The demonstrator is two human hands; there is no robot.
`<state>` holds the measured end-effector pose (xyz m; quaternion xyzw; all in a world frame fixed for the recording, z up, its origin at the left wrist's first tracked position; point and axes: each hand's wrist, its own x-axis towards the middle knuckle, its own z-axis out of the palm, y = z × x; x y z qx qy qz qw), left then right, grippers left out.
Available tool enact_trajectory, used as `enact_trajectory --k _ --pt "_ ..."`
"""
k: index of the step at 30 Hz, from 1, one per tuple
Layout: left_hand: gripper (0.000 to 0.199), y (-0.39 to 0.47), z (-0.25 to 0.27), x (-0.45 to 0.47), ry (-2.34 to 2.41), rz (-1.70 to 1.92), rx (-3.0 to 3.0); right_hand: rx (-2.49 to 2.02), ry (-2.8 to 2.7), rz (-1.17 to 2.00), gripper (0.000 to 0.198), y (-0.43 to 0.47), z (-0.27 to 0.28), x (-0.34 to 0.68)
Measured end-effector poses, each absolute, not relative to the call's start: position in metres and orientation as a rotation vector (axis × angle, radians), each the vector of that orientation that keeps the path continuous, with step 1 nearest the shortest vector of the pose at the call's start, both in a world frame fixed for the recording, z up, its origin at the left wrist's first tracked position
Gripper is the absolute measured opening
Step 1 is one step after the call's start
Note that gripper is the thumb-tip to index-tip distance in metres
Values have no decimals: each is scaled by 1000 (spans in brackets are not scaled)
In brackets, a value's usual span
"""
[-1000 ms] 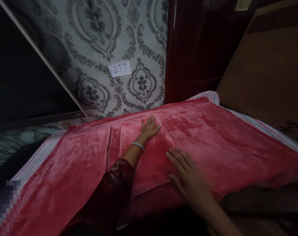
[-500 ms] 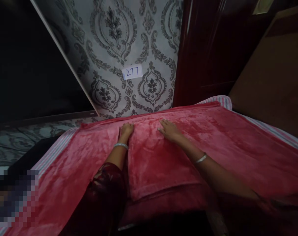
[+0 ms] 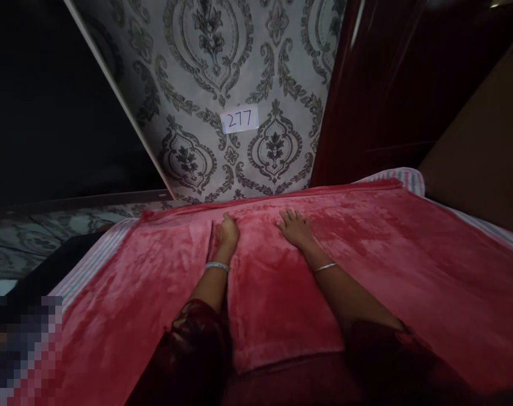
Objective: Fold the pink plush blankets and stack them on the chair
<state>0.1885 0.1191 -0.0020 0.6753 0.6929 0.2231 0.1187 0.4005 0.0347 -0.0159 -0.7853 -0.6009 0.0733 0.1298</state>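
A broad silvery bracelet (image 3: 217,267) circles the left wrist (image 3: 224,253). Below it, the dark maroon left sleeve (image 3: 193,338) shows faint paler patterning; to the bracelet's right sit a thin silvery bangle (image 3: 326,267) and the dark right sleeve (image 3: 392,352).

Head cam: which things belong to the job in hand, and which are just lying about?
In the job:
- Red cloth panel: left hand at its left edge, right hand spread near its right
- Red blanket around it

Just there:
- Striped cloth, showing at the blanket's edges
- Paper marked 277, on the wall
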Motion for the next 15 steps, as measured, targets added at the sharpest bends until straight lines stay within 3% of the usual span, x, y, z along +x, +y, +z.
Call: enact_trajectory --k 15 --pt "46 140 3 169 1821 782 1728 -2293 -1744 240 60 32 -15 401"
